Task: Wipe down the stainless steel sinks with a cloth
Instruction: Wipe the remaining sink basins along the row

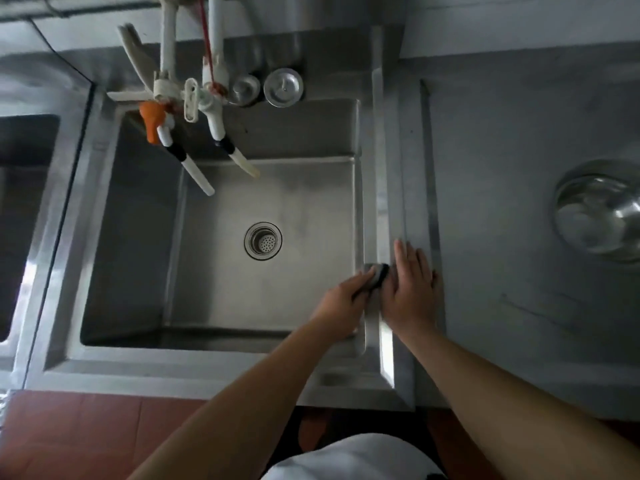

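A deep stainless steel sink (pixel 114 209) fills the middle of the head view, with a round drain strainer (pixel 263 241) in its floor. My left hand (pixel 341 304) grips a small dark grey cloth (pixel 377 276) against the sink's right rim (pixel 382 209). My right hand (pixel 412 289) lies flat, fingers straight, on the rim and the ledge just right of the cloth. Part of the cloth is hidden under both hands.
White taps with an orange handle (pixel 152 119) hang over the sink's back left. Two round metal plugs (pixel 283 87) stand on the back ledge. A steel bowl (pixel 602 211) sits on the counter at right. Another sink basin (pixel 24 202) lies at the left edge.
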Available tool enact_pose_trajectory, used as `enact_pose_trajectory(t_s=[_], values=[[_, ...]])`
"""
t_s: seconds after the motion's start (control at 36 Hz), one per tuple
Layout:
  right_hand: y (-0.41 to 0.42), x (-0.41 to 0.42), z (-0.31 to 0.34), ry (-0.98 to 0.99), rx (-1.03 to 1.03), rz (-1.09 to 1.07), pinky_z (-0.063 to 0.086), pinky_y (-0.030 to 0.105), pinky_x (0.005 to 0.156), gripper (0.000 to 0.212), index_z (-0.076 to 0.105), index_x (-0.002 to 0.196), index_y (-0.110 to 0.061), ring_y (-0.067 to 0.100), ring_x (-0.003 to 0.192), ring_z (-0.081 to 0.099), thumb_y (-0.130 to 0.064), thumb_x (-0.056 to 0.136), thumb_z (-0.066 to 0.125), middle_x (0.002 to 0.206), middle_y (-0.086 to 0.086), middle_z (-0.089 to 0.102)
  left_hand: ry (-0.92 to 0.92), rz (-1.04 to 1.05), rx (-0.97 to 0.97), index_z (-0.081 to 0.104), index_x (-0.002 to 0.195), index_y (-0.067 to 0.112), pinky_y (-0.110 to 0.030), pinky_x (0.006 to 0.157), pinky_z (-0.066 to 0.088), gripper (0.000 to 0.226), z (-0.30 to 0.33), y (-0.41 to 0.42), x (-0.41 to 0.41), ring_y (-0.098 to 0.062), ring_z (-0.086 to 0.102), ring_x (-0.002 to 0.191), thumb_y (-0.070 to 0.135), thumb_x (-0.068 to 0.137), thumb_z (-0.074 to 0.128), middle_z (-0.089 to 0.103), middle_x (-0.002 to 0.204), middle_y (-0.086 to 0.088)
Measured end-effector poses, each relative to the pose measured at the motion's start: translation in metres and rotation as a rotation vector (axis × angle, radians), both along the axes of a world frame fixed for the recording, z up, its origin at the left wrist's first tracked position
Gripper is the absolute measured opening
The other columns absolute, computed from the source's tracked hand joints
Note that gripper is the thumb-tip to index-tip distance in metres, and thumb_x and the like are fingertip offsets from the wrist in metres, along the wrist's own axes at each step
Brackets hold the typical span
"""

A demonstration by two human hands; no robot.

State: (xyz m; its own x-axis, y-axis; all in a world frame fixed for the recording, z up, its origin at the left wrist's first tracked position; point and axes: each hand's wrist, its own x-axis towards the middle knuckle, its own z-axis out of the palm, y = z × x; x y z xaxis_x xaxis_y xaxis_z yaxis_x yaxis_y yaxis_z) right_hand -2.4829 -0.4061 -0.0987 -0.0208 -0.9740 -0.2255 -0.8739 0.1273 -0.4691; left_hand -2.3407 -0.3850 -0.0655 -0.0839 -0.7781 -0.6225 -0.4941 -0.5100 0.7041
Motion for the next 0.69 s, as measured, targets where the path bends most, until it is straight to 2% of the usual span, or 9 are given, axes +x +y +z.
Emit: enact_pose_trajectory(t_s=[0.08,0.19,0.31,0.36,0.44,0.5,0.56,0.64,0.69], values=[[-0.003,-0.009,0.007,-0.005,0.031,0.059,0.032,0.056,0.111,0.06,0.033,0.153,-0.024,0.03,0.146,0.031,-0.041,0.096,0.031,0.159,0.009,0.033,-0.043,-0.169,0.065,0.061,0.134,0.034,-0.006,0.07,0.042,0.037,0.011,0.023,0.013,-0.017,0.066,0.092,0.023,0.1,0.051,0.072,0.103,-0.003],[-0.005,-0.008,0.027,0.093,0.077,-0.004,0.03,0.054,0.11,0.044,0.056,0.139,-0.024,0.03,0.147,0.027,-0.027,0.096,0.048,0.162,0.008,0.028,-0.025,-0.4,0.129,0.065,0.13,0.027,-0.033,0.083,0.051,0.035,0.037,0.044,0.043,-0.02,0.062,0.086,0.018,0.099,0.049,0.071,0.107,-0.01],[0.027,0.015,0.071,-0.23,0.125,-0.095,0.038,0.028,0.101,0.03,0.068,0.122,-0.018,0.023,0.132,0.049,-0.027,0.097,0.055,0.142,0.003,0.054,0.073,-0.209,0.004,0.065,0.124,0.018,-0.017,0.066,0.044,0.03,0.073,0.072,0.082,-0.012,0.055,0.073,0.011,0.099,0.051,0.064,0.094,-0.005],[0.055,0.036,0.102,-0.455,0.186,-0.129,0.037,0.015,0.09,0.025,0.069,0.119,-0.021,0.013,0.122,0.054,-0.029,0.098,0.058,0.129,-0.004,0.062,0.283,0.016,-0.011,0.064,0.121,0.009,-0.016,0.059,0.043,0.026,0.095,0.092,0.107,-0.015,0.053,0.068,0.005,0.1,0.049,0.059,0.09,-0.013],[0.095,0.074,0.143,-0.748,0.409,-0.08,0.038,0.031,0.106,0.044,0.062,0.124,-0.035,0.008,0.127,0.052,-0.057,0.085,0.063,0.138,-0.01,0.058,0.675,0.31,0.003,0.067,0.111,0.015,-0.027,0.062,0.051,0.022,0.131,0.127,0.153,-0.025,0.065,0.075,0.007,0.101,0.049,0.068,0.089,-0.014],[0.121,0.099,0.162,-0.937,0.605,-0.01,0.037,0.044,0.11,0.07,0.061,0.127,-0.038,0.01,0.131,0.051,-0.072,0.066,0.071,0.138,-0.012,0.059,0.873,0.39,-0.011,0.065,0.12,0.012,-0.035,0.086,0.055,0.025,0.15,0.15,0.183,-0.026,0.068,0.098,0.014,0.098,0.054,0.07,0.107,-0.014],[0.143,0.12,0.168,-1.219,0.775,-0.023,0.038,0.05,0.109,0.091,0.059,0.133,-0.026,0.022,0.13,0.054,-0.065,0.055,0.085,0.135,-0.001,0.064,1.028,0.392,-0.048,0.054,0.134,0.005,-0.047,0.107,0.043,0.043,0.166,0.172,0.208,-0.032,0.059,0.117,0.021,0.094,0.058,0.062,0.125,-0.019],[0.175,0.157,0.178,-1.545,0.902,0.024,0.041,0.059,0.107,0.08,0.055,0.138,-0.01,0.034,0.13,0.054,-0.042,0.07,0.086,0.139,0.016,0.059,1.113,0.468,-0.086,0.052,0.137,0.006,-0.046,0.111,0.042,0.049,0.176,0.201,0.238,-0.035,0.055,0.127,0.021,0.092,0.062,0.057,0.137,-0.023],[0.191,0.183,0.183,-1.475,0.82,-0.012,0.051,0.055,0.097,0.056,0.063,0.13,-0.011,0.036,0.117,0.063,-0.029,0.079,0.079,0.13,0.019,0.064,1.056,0.551,-0.078,0.057,0.133,0.008,-0.047,0.107,0.047,0.044,0.175,0.217,0.254,-0.037,0.056,0.126,0.019,0.091,0.064,0.058,0.136,-0.024]])
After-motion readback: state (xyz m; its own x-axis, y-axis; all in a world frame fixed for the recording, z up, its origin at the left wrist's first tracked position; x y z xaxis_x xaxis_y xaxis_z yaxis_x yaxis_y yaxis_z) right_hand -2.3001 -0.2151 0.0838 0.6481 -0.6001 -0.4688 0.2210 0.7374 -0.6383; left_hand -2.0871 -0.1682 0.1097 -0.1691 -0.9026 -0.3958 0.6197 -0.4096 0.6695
